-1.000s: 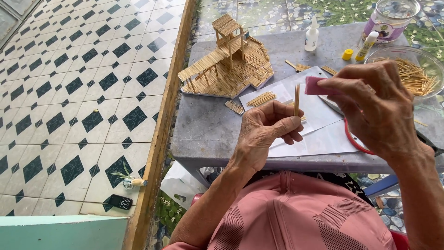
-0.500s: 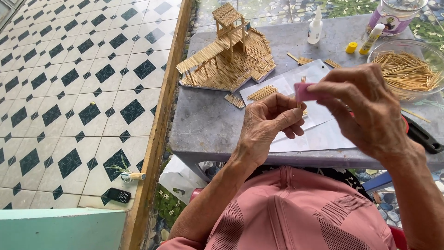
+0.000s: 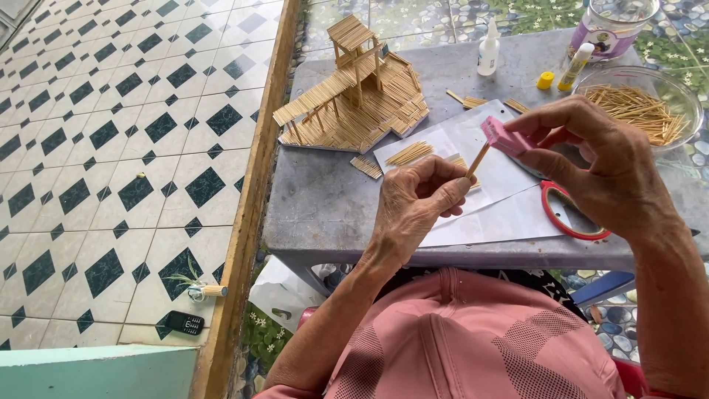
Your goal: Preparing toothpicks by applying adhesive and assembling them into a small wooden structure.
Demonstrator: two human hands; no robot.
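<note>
**Thin stick pinched in one hand, pink cutter held to its tip with the other**

The left hand (image 3: 413,203) is closed, its fingertips pressed together on the lower end of a thin wooden stick (image 3: 478,160), which slants up and to the right. The right hand (image 3: 602,174) grips a small pink cutter (image 3: 504,138) between thumb and fingers, and the cutter's near end meets the top of the stick. Both hands are raised above the near middle of a grey table (image 3: 317,203), over white paper sheets (image 3: 509,214).

A small bundle of cut sticks (image 3: 408,153) lies on the paper just left of the left hand, and another short bundle (image 3: 366,167) rests on the table beside the paper's left corner. Farther back on the left stands a stick-built model house (image 3: 358,96) with a raised tower. A red ring of tape (image 3: 572,214) lies on the paper under the right wrist. At the far right, a clear glass bowl (image 3: 668,89) holds loose sticks. Near it are a small glue tube (image 3: 576,66), a yellow cap (image 3: 546,80), a white squeeze bottle (image 3: 487,50) and a jar (image 3: 609,26).

On the tiled floor (image 3: 111,133) at the near left lies a black mobile phone (image 3: 183,322).
</note>
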